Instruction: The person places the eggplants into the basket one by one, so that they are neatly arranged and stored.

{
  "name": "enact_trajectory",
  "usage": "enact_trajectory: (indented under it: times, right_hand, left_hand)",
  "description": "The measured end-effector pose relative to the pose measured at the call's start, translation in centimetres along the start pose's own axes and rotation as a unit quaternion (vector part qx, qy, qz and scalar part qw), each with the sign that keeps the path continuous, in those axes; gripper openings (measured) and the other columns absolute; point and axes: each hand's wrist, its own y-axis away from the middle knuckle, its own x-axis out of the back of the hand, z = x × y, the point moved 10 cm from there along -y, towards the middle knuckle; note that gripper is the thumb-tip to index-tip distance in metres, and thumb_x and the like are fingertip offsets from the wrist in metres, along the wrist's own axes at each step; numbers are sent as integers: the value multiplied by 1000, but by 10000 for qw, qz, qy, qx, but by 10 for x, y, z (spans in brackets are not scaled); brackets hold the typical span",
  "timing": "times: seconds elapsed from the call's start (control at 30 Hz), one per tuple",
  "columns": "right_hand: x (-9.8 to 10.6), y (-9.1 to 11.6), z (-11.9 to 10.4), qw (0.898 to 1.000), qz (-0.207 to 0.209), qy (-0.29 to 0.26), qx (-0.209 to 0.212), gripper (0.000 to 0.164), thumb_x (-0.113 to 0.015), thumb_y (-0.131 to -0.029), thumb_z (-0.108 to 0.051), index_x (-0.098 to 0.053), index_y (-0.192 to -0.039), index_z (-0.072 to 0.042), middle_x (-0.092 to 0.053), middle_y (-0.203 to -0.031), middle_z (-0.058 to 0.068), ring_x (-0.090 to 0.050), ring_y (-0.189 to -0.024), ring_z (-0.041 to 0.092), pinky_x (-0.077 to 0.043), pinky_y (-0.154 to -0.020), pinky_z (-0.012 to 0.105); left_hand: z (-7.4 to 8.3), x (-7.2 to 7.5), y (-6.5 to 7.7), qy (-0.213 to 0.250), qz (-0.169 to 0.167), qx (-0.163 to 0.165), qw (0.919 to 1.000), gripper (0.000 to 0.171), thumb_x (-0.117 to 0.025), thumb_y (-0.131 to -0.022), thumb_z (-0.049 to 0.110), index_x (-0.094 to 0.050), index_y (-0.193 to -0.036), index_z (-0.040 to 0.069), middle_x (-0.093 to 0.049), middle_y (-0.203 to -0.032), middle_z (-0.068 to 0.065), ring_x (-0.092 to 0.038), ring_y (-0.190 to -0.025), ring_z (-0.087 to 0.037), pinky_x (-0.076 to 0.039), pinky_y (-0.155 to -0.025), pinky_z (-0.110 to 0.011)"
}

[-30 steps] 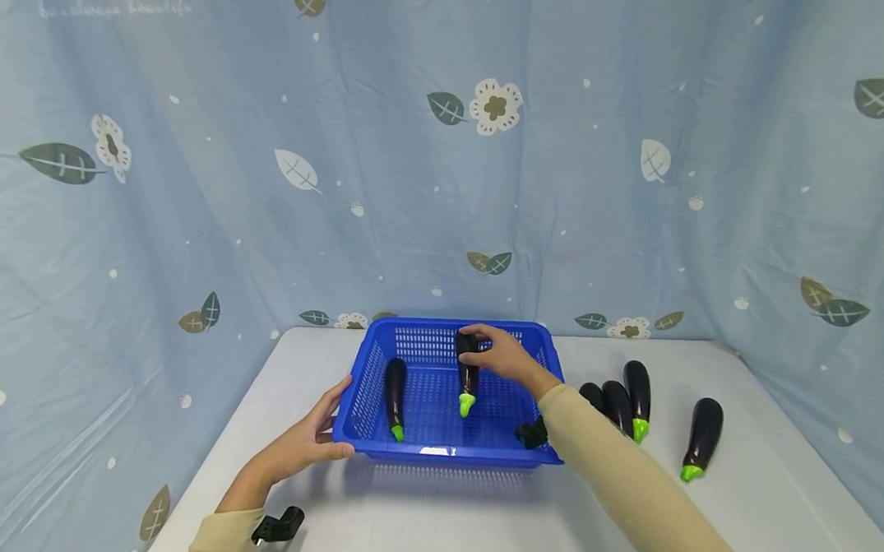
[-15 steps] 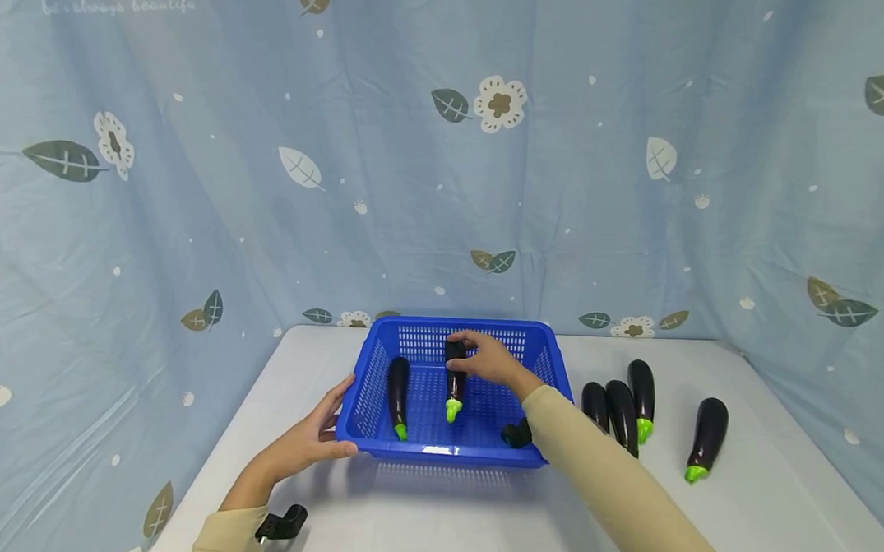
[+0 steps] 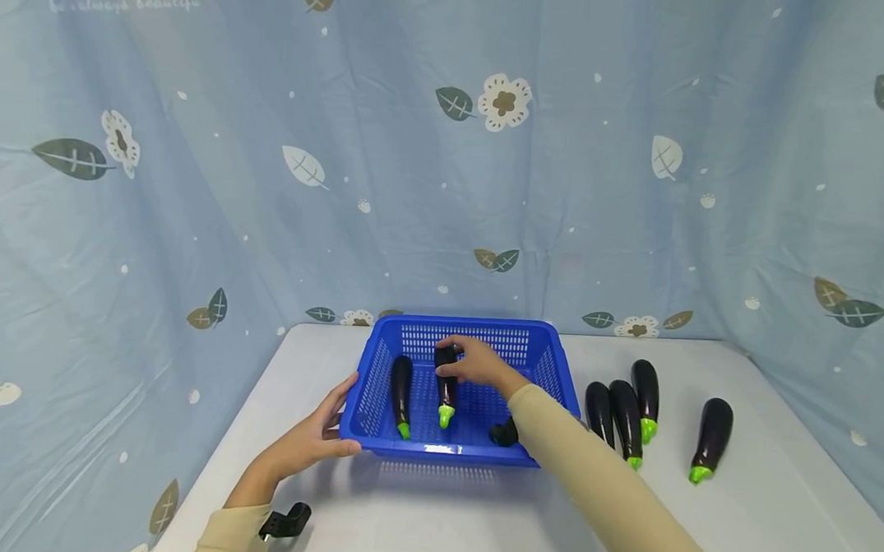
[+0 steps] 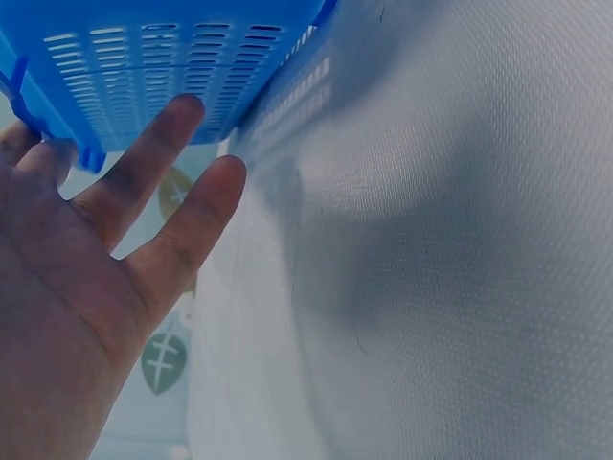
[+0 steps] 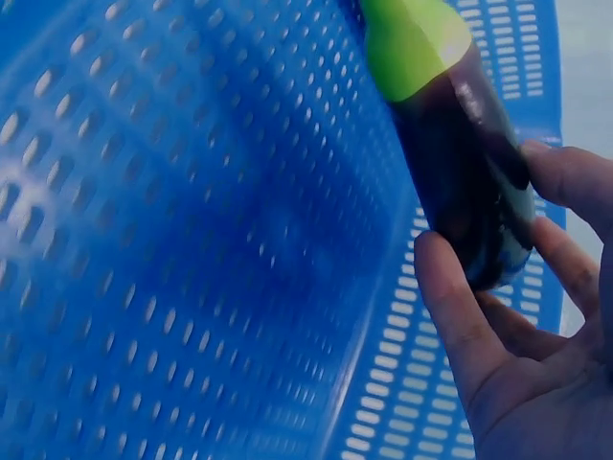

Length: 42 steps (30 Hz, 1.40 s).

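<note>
Inside the blue plastic basket [image 3: 457, 450], my right hand [image 3: 479, 362] pinches a dark purple eggplant [image 3: 447, 398] near its blunt end. Its bright green stem end points toward me. In the right wrist view, thumb and fingers close around that eggplant [image 5: 460, 163] from both sides. Another eggplant [image 3: 401, 393] lies to the left on the basket's floor. My left hand [image 3: 301, 447] rests at the basket's left front corner, thumb by the front rim. In the left wrist view, its fingers [image 4: 196, 225] spread fairly straight beside the slotted wall [image 4: 163, 72].
On the white table [image 3: 423, 524], right of the basket, several eggplants [image 3: 626, 420] lie close together. A single eggplant [image 3: 712, 439] lies farther right. A blue patterned curtain [image 3: 379, 188] hangs behind and at both sides. Black wrist cameras [image 3: 286, 522] stick out below each wrist.
My right hand has carried its eggplant left and slightly toward me, closer to the one in the basket. The left hand stays at the corner. The head view has shifted slightly.
</note>
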Motion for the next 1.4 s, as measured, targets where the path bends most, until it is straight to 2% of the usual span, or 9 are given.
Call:
enact_trajectory:
  times: [0.1,0.3,0.6,0.7,0.83,0.93,1.07,1.2,1.4]
  right_hand:
    - [-5,-2,-2,10000,-63,12,-16,51,-77,-92,-18,-61,-140,-14,-54,-141,23,-69,-85,24,-58,-84,48]
    - [-12,-7,-4,9999,-101,103,-56,51,-78,-91,-17,-62,-139,-15,-54,-142,21,-69,-89,23,-59,-79,41]
    - [-25,-15,-8,9994,-331,98,-40,53,-79,-91,-16,-61,-140,-11,-52,-142,25,-70,-84,23,-60,-77,42]
    - [-27,-15,-8,9993,-364,100,-83,54,-79,-90,-16,-60,-140,-11,-51,-144,25,-69,-81,22,-59,-78,43]
    - [-31,-16,-10,9986,-482,170,-99,55,-79,-90,-14,-59,-141,-10,-48,-147,26,-70,-81,23,-59,-80,44]
    - [-37,-17,-12,9975,-672,235,-44,58,-79,-90,-12,-57,-143,-8,-46,-149,27,-71,-85,25,-59,-80,42]
    - [-42,-17,-12,9958,-856,314,-48,61,-78,-90,-10,-54,-146,-8,-42,-152,27,-72,-88,27,-59,-82,41]
    - [-44,-15,-12,9945,-960,404,-92,62,-77,-91,-11,-53,-148,-9,-43,-153,25,-73,-90,28,-57,-87,43]
    - [-46,-12,-12,9932,-1081,409,-148,62,-76,-92,-13,-52,-149,-11,-42,-155,23,-72,-98,32,-53,-96,46]
  left_hand:
    - [0,0,0,13,-6,4,10000,103,-77,-92,21,-4,-165,26,-9,-168,-21,-35,-143,-49,-41,-108,-36]
    - [-1,0,-1,44,11,4,10000,104,-77,-91,22,-4,-165,27,-10,-168,-20,-36,-143,-48,-40,-101,-18]
    - [2,0,0,90,12,-35,10000,105,-78,-91,22,-4,-165,24,-10,-168,-21,-36,-143,-48,-41,-102,-19]
    - [4,0,-1,15,-4,-57,10000,105,-78,-91,24,-4,-165,24,-9,-168,-22,-35,-143,-49,-43,-108,-33]
    - [4,0,-2,-116,13,-94,9999,105,-78,-91,27,-4,-165,23,-10,-167,-24,-36,-142,-51,-39,-110,-57]
    - [2,0,-2,-156,29,-84,9998,105,-78,-91,28,-4,-165,22,-11,-166,-25,-38,-141,-50,-39,-109,-58]
    - [1,1,-1,-121,26,16,9999,105,-78,-91,26,-3,-165,23,-11,-167,-23,-39,-141,-48,-41,-110,-52]
    - [0,1,0,-40,32,126,9999,105,-78,-91,25,-3,-165,26,-12,-167,-22,-40,-141,-45,-42,-109,-39]
    - [0,1,0,8,32,92,10000,104,-77,-92,25,-3,-165,27,-15,-166,-23,-43,-140,-44,-42,-103,-22]
